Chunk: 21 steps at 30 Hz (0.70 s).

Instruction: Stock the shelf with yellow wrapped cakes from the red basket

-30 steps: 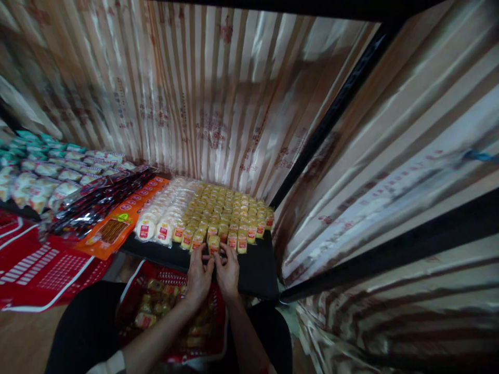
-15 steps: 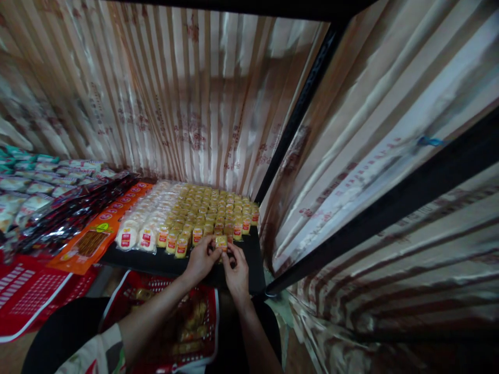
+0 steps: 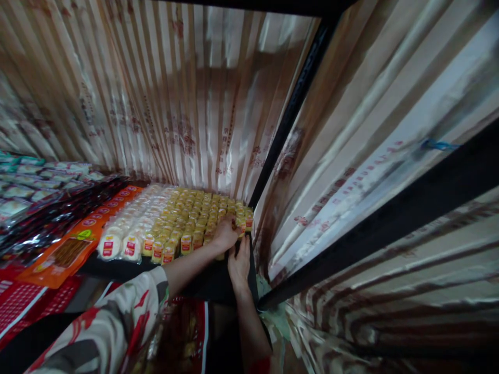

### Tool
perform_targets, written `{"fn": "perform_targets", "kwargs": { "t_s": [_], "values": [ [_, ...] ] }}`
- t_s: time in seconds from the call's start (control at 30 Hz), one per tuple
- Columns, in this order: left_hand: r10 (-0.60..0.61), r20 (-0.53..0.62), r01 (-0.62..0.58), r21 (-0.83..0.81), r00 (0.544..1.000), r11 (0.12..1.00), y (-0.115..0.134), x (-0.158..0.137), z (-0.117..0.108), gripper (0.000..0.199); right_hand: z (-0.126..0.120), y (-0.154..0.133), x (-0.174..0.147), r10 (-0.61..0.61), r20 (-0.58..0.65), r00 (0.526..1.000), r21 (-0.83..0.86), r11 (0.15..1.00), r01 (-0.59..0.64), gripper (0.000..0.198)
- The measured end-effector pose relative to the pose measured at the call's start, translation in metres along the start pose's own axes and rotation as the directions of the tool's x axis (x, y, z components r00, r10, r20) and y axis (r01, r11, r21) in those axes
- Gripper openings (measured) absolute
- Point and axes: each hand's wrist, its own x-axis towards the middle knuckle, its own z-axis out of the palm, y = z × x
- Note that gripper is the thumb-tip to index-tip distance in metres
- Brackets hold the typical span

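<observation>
Small yellow snack packs (image 3: pixel 186 243) with red labels stand in tight rows on a black shelf (image 3: pixel 212 283). My left hand (image 3: pixel 226 234) reaches over the right-hand rows. Its fingers are curled at a yellow pack (image 3: pixel 240 226) near the front right; the exact grip is partly hidden. Just below, my right hand (image 3: pixel 239 264) is upright at the shelf's front edge, fingers stretched toward the same pack, thumb apart. White round packs (image 3: pixel 131 248) form rows left of the yellow ones.
An orange snack bag (image 3: pixel 66 255) lies left of the rows, beside dark shiny packets (image 3: pixel 47 218). A red basket (image 3: pixel 206 332) with yellow packs sits below, partly behind my left arm. Black frame posts (image 3: pixel 290 114) and striped curtains (image 3: pixel 195 93) enclose the back and right.
Both hands have moved right and apart from their joint hold on a yellow pack. My left hand now reaches farther over the rows. The view has shifted slightly right.
</observation>
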Motion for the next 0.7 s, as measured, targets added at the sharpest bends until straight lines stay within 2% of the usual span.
{"fn": "perform_targets", "kwargs": {
  "t_s": [0.17, 0.3, 0.47, 0.7],
  "values": [
    [0.056, -0.002, -0.056, -0.01, 0.998, 0.998, 0.013, 0.022, 0.021, 0.033, 0.009, 0.003, 0.0, -0.016, 0.036, 0.999, -0.017, 1.0, 0.016, 0.062],
    [0.134, 0.048, -0.136, 0.03, 0.99, 0.99, 0.018, 0.035, 0.033, 0.044, 0.01, 0.004, -0.003, 0.009, 0.02, 1.0, -0.054, 0.999, -0.008, 0.061],
    [0.15, 0.115, -0.172, 0.217, 0.982, 0.961, 0.016, 0.044, 0.048, 0.039, 0.013, 0.009, -0.005, -0.035, -0.023, 0.999, -0.042, 0.999, 0.034, 0.059],
    [0.219, 0.201, -0.29, 0.47, 0.955, 0.834, 0.01, 0.051, 0.058, 0.029, 0.016, 0.017, -0.006, -0.075, -0.042, 0.996, -0.059, 0.996, 0.072, 0.057]
  ]
}}
